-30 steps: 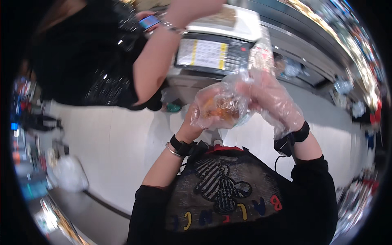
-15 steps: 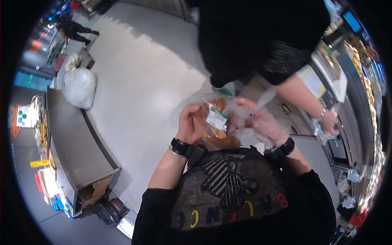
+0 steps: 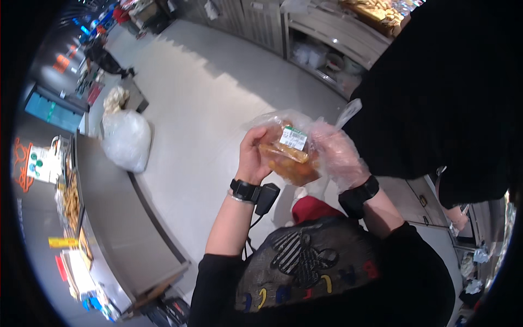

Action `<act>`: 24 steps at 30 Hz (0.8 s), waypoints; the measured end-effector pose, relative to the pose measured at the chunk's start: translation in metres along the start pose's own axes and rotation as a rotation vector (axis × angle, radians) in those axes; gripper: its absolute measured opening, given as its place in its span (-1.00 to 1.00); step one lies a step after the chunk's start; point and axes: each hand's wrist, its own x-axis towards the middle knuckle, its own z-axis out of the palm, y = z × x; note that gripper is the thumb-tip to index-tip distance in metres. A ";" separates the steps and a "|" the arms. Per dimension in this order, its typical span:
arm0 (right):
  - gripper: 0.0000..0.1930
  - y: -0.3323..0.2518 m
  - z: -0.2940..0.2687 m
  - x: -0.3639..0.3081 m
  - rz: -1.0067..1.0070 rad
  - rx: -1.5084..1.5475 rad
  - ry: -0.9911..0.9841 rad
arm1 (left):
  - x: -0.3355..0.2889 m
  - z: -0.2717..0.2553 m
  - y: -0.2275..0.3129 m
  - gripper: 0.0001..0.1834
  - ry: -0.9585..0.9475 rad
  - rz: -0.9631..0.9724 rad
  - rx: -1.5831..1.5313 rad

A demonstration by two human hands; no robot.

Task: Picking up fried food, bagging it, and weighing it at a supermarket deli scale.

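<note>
While left hand (image 3: 253, 159) holds bagged food (image 3: 297, 167) | pale floor (image 3: 199, 111) | grey counter (image 3: 114, 201)

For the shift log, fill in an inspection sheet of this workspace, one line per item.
Surface: the food is held above a pale floor; a grey counter stands at left.
Things in hand: clear bag of food, with a white-and-green label facing up.
Clutter: bulging whitish plastic sack on the floor beside the counter.
Hands: left hand grips the bag's left side; right hand, in a clear glove, holds its right.
Cables: black cable at the left wrist.
Surroundings: person in black close at right.
</note>
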 end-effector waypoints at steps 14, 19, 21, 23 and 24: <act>-0.76 -0.084 -0.083 0.366 -0.251 0.252 0.473 | 0.174 -0.094 0.245 -0.45 0.250 0.115 0.382; -0.69 -0.082 -0.226 0.481 -0.776 0.688 0.225 | 0.230 -0.195 0.291 -0.55 0.408 -0.004 0.195; -0.73 -0.102 -0.259 0.516 -0.746 0.515 0.530 | 0.273 -0.218 0.310 -0.55 0.428 -0.041 0.178; -0.75 -0.120 -0.290 0.538 -0.700 0.443 0.714 | 0.324 -0.221 0.326 -0.56 0.456 -0.074 0.188; -0.76 -0.129 -0.306 0.543 -0.641 0.380 0.881 | 0.350 -0.220 0.332 -0.56 0.441 -0.090 0.194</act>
